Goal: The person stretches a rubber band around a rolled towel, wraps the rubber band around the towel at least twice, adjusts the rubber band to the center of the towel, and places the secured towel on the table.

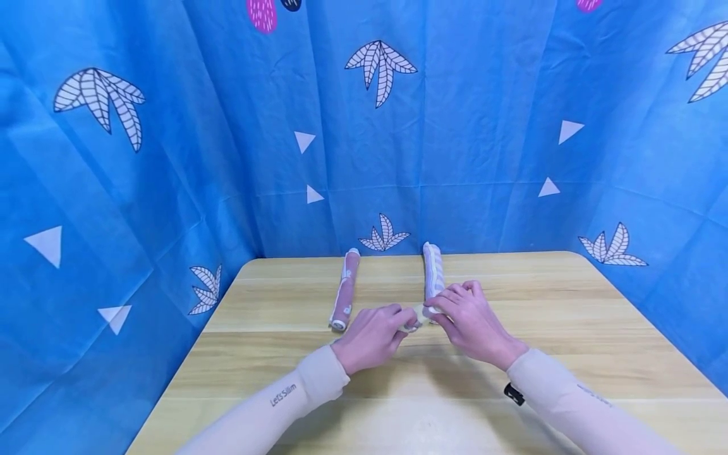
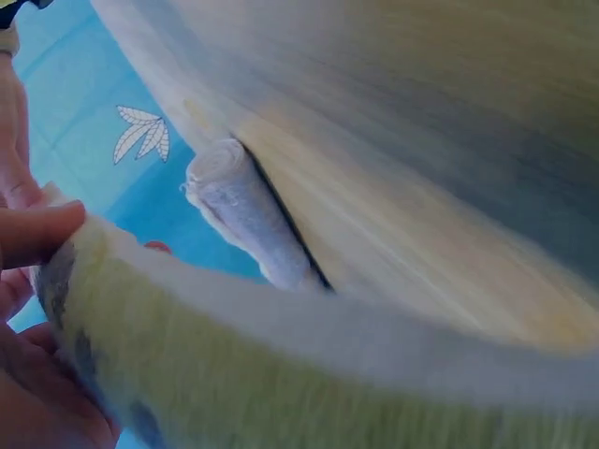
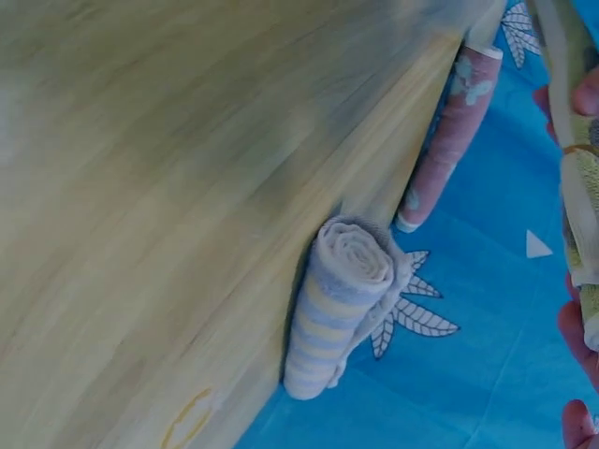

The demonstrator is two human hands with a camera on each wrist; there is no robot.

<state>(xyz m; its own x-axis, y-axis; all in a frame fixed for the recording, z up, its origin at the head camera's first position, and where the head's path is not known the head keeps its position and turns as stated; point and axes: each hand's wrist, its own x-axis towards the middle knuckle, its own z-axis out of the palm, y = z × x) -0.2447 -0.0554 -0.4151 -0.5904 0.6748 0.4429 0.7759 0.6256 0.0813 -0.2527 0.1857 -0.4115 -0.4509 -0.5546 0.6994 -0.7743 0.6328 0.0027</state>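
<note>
Both hands hold a rolled towel point(image 1: 421, 314) above the table, one at each side of it. My left hand point(image 1: 372, 336) grips its left part with curled fingers, while the right hand point(image 1: 473, 321) pinches the other end. Up close the towel point(image 2: 225, 346) is yellow-green with grey patches and a pale edge. A thin orange band point(image 3: 582, 148) goes round this roll in the right wrist view. Behind the right hand lies a striped rolled towel point(image 1: 433, 272), partly hidden by it. A pink rolled towel point(image 1: 345, 291) lies beyond the left hand.
The wooden table point(image 1: 273, 366) has rounded far corners. A blue patterned curtain point(image 1: 483, 126) hangs behind and along both sides. On the tabletop in the right wrist view is a loose yellow-orange loop point(image 3: 187, 419). A black object point(image 1: 514, 394) shows at the right cuff.
</note>
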